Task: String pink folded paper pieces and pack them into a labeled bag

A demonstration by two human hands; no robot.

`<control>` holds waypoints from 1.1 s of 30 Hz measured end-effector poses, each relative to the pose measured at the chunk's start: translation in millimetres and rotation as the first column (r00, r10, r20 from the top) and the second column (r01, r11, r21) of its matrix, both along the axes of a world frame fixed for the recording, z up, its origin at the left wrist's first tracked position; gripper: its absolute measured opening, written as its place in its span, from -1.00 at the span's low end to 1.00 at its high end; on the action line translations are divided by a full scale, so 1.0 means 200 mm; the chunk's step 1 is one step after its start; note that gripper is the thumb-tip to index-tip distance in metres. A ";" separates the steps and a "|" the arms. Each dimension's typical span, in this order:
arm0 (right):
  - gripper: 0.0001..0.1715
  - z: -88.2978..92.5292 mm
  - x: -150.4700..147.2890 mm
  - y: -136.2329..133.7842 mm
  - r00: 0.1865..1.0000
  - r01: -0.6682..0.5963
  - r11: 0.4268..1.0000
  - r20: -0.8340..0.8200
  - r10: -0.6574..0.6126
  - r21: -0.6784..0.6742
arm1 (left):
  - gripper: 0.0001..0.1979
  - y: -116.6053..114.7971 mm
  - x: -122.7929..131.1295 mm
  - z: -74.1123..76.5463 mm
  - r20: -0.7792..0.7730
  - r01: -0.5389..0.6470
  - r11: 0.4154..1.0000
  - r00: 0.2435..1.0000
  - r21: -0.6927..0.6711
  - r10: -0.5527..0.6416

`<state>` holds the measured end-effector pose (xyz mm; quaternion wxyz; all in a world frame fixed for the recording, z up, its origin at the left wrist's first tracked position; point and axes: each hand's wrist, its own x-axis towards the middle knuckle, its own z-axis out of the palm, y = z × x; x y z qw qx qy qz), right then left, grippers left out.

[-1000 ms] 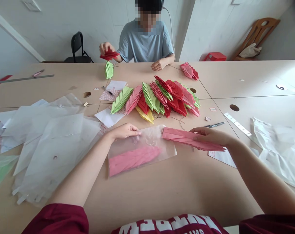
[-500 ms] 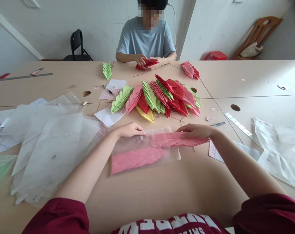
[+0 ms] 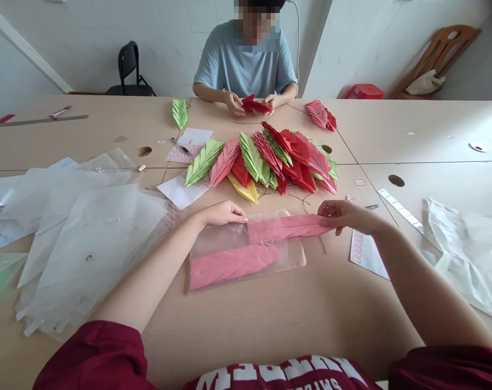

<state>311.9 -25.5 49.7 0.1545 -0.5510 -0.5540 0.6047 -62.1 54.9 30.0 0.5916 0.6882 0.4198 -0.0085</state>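
Right hand (image 3: pixel 345 215) has drawn the pink folded strip (image 3: pixel 286 227) further over the clear plastic bag (image 3: pixel 246 265), fingers pinching its end; left hand (image 3: pixel 221 214) open, flat at the bag's 11 o'clock edge

Looks like a plain craft workroom, maybe, hard to say for sure. Long joined tables (image 3: pixel 433 130) with cable holes (image 3: pixel 396 180), white walls (image 3: pixel 79 43), and folded paper pieces (image 3: pixel 252 160) piled up.

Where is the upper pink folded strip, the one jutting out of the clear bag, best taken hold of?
By its free end, coming from the right: there the upper pink folded paper strip extends beyond the clear plastic bag, leaving bare paper to pinch, and the right hand is already at it. Its other end appears to lie under the plastic, near the left hand.
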 end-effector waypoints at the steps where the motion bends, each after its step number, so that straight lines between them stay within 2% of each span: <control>1: -0.59 -0.01 -0.02 -0.01 0.999 0.036 0.999 -0.011 -0.036 -0.001 | -0.62 0.00 0.01 0.00 -0.009 -0.004 1.000 1.000 0.015 0.005; 9: -0.56 -0.06 -0.18 -0.03 0.978 0.171 0.984 -0.113 -0.175 -0.039 | -0.64 0.01 0.07 0.02 0.001 -0.026 0.996 1.000 0.080 0.026; 15: -0.59 -0.08 -0.31 -0.01 0.971 0.134 0.990 -0.193 -0.140 -0.046 | -0.61 0.00 0.11 0.00 0.002 -0.037 0.989 0.999 0.140 0.037; 19: -0.62 -0.11 -0.42 -0.02 0.965 0.130 0.990 -0.224 -0.140 -0.058 | -0.64 0.00 0.14 -0.01 0.040 -0.007 0.962 0.999 0.274 -0.005; 21: -0.65 -0.13 -0.47 -0.02 0.965 0.119 0.992 -0.228 -0.128 -0.051 | -0.69 -0.02 0.15 0.00 0.059 -0.003 0.909 0.998 0.418 -0.023; 22: -0.67 -0.13 -0.48 -0.03 0.966 0.109 0.993 -0.230 -0.116 -0.041 | -0.71 -0.05 0.16 0.01 0.064 -0.011 0.862 0.998 0.507 -0.025; 23: -0.69 -0.14 -0.49 -0.03 0.966 0.103 0.994 -0.236 -0.106 -0.027 | -0.73 -0.09 0.16 0.02 0.062 -0.025 0.797 0.998 0.603 -0.016; 25: -0.72 -0.15 -0.50 -0.04 0.959 0.120 0.993 -0.257 -0.119 -0.011 | -0.71 -0.19 0.16 0.04 0.042 -0.031 0.617 0.999 0.786 -0.004; 27: -0.68 -0.17 -0.48 -0.04 0.950 0.177 0.984 -0.259 -0.174 -0.013 | -0.60 -0.32 0.14 0.04 -0.052 0.039 0.471 0.999 0.881 0.014; 29: -0.66 -0.18 -0.46 -0.04 0.956 0.232 0.973 -0.180 -0.231 -0.014 | -0.47 -0.44 0.10 0.02 -0.173 0.156 0.410 0.985 0.899 0.003; 31: -0.71 -0.20 -0.44 -0.04 0.964 0.257 0.967 -0.075 -0.256 -0.001 | -0.39 -0.54 0.07 -0.02 -0.287 0.270 0.384 0.958 0.883 -0.014; 33: -0.79 -0.21 -0.42 -0.04 0.965 0.259 0.966 -0.033 -0.258 0.001 | -0.32 -0.59 0.04 -0.07 -0.351 0.325 0.363 0.936 0.873 0.004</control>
